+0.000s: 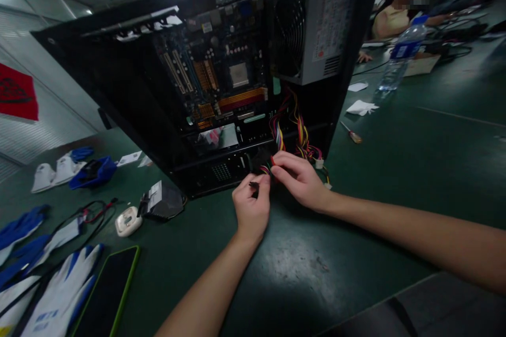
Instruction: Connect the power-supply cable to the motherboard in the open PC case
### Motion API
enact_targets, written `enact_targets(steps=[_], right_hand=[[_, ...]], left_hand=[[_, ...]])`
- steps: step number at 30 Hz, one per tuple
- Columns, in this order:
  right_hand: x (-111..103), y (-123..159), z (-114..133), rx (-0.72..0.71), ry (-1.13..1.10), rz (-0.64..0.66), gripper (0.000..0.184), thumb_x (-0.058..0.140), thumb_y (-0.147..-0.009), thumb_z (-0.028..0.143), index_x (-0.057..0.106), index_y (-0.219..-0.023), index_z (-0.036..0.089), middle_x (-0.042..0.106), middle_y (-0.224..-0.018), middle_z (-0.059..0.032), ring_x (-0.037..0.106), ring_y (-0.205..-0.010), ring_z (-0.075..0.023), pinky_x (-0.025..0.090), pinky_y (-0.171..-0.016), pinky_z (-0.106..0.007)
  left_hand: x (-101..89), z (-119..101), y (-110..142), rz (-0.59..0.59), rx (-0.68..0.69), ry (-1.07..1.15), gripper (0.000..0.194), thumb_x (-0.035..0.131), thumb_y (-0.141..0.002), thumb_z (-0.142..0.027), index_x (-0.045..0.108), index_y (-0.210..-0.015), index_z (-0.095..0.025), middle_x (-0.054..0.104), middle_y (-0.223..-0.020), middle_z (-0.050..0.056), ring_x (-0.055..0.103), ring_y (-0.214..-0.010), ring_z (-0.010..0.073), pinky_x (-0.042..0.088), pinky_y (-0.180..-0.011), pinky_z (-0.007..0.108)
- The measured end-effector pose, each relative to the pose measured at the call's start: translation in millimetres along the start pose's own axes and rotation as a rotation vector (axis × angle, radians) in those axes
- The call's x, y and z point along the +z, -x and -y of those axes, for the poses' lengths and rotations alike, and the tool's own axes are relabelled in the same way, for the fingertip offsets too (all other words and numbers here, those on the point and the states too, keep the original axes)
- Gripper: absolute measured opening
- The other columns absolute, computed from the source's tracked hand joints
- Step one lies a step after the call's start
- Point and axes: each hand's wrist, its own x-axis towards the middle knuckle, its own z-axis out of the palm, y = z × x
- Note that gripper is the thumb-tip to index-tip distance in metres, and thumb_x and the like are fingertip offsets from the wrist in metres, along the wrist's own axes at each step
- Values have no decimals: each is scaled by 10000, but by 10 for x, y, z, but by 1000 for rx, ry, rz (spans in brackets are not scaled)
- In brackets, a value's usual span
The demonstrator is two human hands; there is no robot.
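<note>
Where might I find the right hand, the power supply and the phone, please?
Right hand [303, 179]: head view, on the back of the hand.
Power supply [327, 26]: head view, on its labelled side.
Phone [106, 292]: head view, on its dark screen.

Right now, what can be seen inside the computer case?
Inside the case, a motherboard, a power supply and coloured wires show. The fingers cover part of the wires they hold, and whatever lies behind the motherboard is hidden.
</note>
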Motion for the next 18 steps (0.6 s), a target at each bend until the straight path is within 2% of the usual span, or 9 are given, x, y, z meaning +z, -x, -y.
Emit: enact_targets(steps=[6,9,14,18], right_hand=[[-57,-58,-12,60,-26,43,217,544,-986,265,618,-797,189,585,-803,-30,554,-748,-165,437,-673,-300],[-60,-53,-7,55,-3,54,217,549,-983,273,614,-793,188,584,-783,-27,546,-730,-164,425,-669,-303],[-78,-32,-4,27,47,-8,298,516,-993,290,514,-709,201,498,-708,-1,470,-658,-151,372,-618,-295],[-70,-25,-56,57,40,33,296,488,-993,299,483,-712,205,482,-696,9,452,-642,-145,366,-603,-282]], left_hand=[[24,-10,-5,22,-13,9,331,541,-977,-302,658,-706,-153,621,-747,14,569,-689,117,421,-662,228],[34,-16,5,-14,-10,-23,327,532,-982,-298,647,-713,-152,594,-719,6,554,-670,113,414,-650,226],[46,-24,23,-85,23,-42,274,551,-968,-277,657,-748,-154,626,-735,15,584,-690,124,437,-676,236],[50,8,12,-87,-40,5,264,562,-959,-298,666,-763,-155,646,-748,22,603,-715,138,454,-700,252]])
